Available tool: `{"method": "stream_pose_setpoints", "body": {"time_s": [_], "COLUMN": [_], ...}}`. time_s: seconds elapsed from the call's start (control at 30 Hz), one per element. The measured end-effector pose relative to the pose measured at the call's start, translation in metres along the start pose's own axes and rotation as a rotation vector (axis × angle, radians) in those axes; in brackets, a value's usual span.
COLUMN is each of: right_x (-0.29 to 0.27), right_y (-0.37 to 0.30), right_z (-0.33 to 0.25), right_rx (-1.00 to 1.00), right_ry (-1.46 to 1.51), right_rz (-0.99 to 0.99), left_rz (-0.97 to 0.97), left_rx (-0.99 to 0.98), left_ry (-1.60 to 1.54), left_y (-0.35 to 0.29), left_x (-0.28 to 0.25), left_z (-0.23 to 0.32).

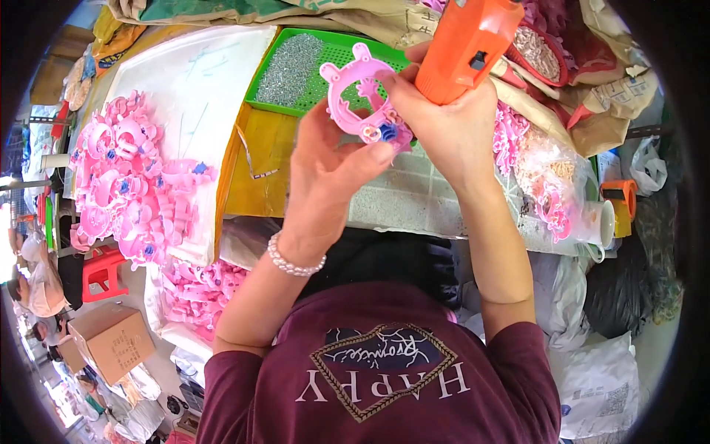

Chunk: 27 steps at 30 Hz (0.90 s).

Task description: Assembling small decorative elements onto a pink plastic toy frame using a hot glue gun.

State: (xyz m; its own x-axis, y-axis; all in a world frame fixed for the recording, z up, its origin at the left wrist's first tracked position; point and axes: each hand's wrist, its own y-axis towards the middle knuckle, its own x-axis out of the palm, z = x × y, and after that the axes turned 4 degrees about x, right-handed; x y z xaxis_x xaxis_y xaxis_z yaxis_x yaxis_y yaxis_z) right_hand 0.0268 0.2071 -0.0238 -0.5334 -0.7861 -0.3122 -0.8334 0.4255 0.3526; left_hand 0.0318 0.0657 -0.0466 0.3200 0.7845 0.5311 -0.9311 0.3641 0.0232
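My left hand [323, 166] is closed on the lower left side of a pink plastic toy frame [334, 100], a ring with two small rounded ears on top. A dark blue flower-like piece and small pale pieces sit at the ring's lower edge. My right hand [451, 126] wraps round an orange electric screwdriver [473, 48] with a black switch on its side. Its fingers reach the right side of the ring, and its working tip is hidden. Behind the frame lies a green perforated tray [347, 41] with a heap of small silvery screws [290, 70].
Pink assembled parts [122, 177] with blue pieces pile up on a white board [196, 74] at the left. More pink parts [196, 292] fill a bag below. At the right are a red bowl of pale pieces [536, 52], a white cup [597, 223] and an orange-handled tool [620, 194].
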Motion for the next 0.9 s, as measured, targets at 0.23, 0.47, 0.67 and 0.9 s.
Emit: {"method": "stream_pose_setpoints", "body": {"time_s": [0.23,0.47,0.67,0.9], "right_x": [0.008,-0.01,-0.003,0.015], "right_y": [-0.007,0.006,0.023,0.046], "right_z": [-0.003,0.0,-0.01,0.013], "right_rx": [0.095,0.048,-0.057,0.044], "right_ry": [0.214,0.353,0.417,0.567], "right_rz": [-0.049,-0.223,-0.128,-0.275], "left_rz": [0.029,0.145,0.276,0.266], "left_rx": [0.016,-0.151,-0.192,-0.171], "left_ry": [-0.081,-0.077,-0.133,-0.133], "left_y": [0.01,-0.002,-0.005,0.001], "left_x": [0.001,-0.028,-0.052,-0.057], "left_z": [-0.017,-0.024,-0.031,-0.035]}}
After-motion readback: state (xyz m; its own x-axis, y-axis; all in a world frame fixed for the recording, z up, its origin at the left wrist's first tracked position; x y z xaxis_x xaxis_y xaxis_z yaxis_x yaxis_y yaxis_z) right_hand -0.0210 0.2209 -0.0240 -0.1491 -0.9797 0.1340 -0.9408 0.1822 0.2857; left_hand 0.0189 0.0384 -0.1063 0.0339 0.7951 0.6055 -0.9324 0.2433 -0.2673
